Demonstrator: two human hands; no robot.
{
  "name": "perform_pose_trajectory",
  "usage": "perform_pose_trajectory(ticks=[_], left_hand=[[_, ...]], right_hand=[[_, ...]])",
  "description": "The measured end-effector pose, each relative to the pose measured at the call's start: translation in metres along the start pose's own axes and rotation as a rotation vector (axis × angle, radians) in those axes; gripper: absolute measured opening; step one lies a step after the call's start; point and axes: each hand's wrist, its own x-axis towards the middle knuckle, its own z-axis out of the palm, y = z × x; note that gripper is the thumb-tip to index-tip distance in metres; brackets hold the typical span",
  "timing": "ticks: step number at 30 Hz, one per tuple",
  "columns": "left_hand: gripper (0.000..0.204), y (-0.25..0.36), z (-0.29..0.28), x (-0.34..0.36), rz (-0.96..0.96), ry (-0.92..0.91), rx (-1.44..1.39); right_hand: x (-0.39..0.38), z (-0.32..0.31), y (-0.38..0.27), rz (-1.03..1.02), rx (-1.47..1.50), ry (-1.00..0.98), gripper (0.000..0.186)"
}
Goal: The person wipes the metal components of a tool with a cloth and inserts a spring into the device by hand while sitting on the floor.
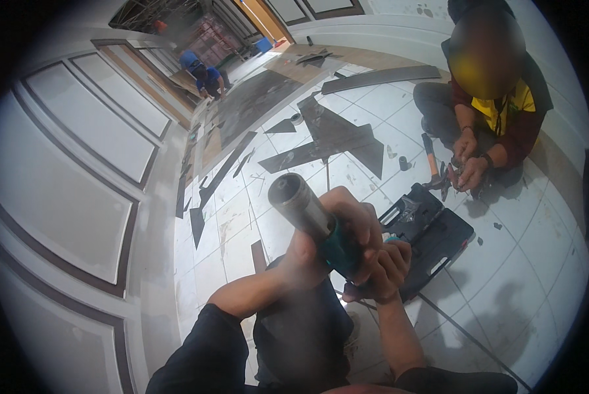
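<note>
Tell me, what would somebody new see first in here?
Probably the green tool, held up in the middle by the left hand and right hand, its round metal nozzle facing the camera. Next, maybe the person in yellow, low down at upper right. Then the dark jagged sheets on white tiles behind the tool.

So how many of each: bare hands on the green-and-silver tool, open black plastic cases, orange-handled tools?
Bare left hand and right hand on the green-and-silver cylindrical tool: 2
Open black plastic case: 1
Orange-handled tool: 1
Total: 4
</note>
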Motion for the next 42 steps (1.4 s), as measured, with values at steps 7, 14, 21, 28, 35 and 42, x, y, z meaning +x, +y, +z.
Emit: perform_pose_trajectory(ticks=[7, 14, 21, 28, 35, 42], left_hand=[[0.080, -0.007, 0.007, -0.004, -0.011, 0.114, -0.153], [0.078, 0.002, 0.003, -0.001, -0.023, 0.014, -0.006], [0.076, -0.003, -0.001, -0.003, 0.022, 0.010, -0.034], [0.060, -0.012, -0.014, -0.002, 0.118, -0.032, 0.544], [0.025, -0.021, -0.022, 0.001, 0.266, 0.045, 0.653], [0.051, -0.022, -0.028, -0.001, 0.338, -0.044, 1.007]], right_hand=[[-0.005, 0.001, 0.002, 0.027, 0.020, -0.016, 0.060], [-0.007, 0.001, 0.001, 0.023, -0.005, -0.002, 0.059], [-0.003, 0.001, 0.003, 0.009, -0.022, -0.001, 0.058], [0.045, -0.028, -0.001, 0.302, 0.217, 0.198, 0.042], [0.089, -0.078, -0.033, 0.344, 0.193, 0.078, 0.026], [0.103, -0.098, -0.046, 0.354, 0.192, -0.112, 0.030]])
